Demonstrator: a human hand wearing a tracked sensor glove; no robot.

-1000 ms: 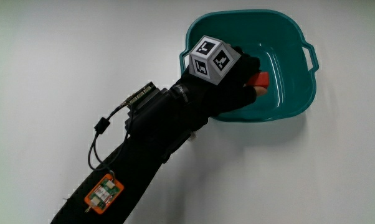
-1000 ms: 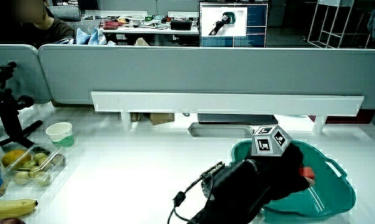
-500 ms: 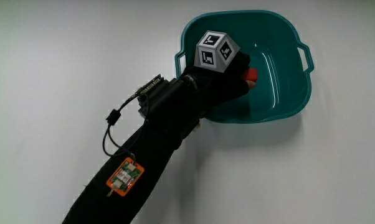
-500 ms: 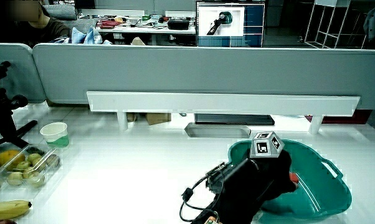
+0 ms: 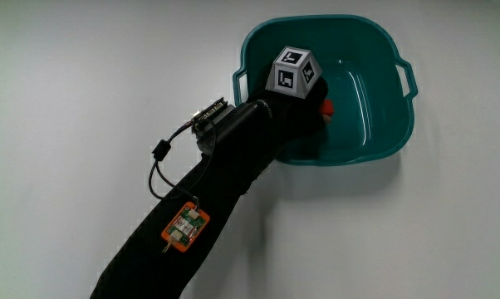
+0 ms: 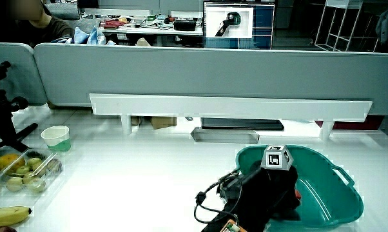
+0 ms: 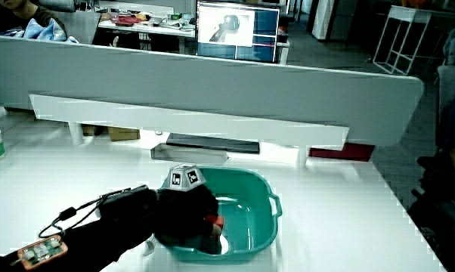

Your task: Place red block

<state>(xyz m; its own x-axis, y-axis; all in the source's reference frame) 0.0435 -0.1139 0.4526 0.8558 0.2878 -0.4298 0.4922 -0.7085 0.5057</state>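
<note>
A banana [image 6: 10, 214] and a clear tray of fruit [image 6: 26, 173] are lying at the table's edge in a side view, with a pale green cup [image 6: 55, 137] standing farther from the person than the tray. On the white table [image 5: 84, 75], the gloved forearm is reaching up and into the teal tub [image 5: 375, 145], carrying a small orange tag [image 5: 184, 227] and a looped black cable [image 5: 169, 153] along its sleeve. The hand [image 5: 293, 108] is dipping inside the tub, over its floor, with the patterned cube [image 5: 296, 72] sitting on its back. The red block [image 5: 325, 108] is peeking out just beside the hand, inside the tub; only a sliver of it is showing, and it seems to be pinched at the fingertips, though the glove is covering the contact. Whether the fingers are clamped on it or already easing apart cannot be told. In both side views [image 7: 217, 222] the block is showing low in the tub, close to its floor. The tub's handles [image 5: 409, 76] are jutting out at its rim.
</note>
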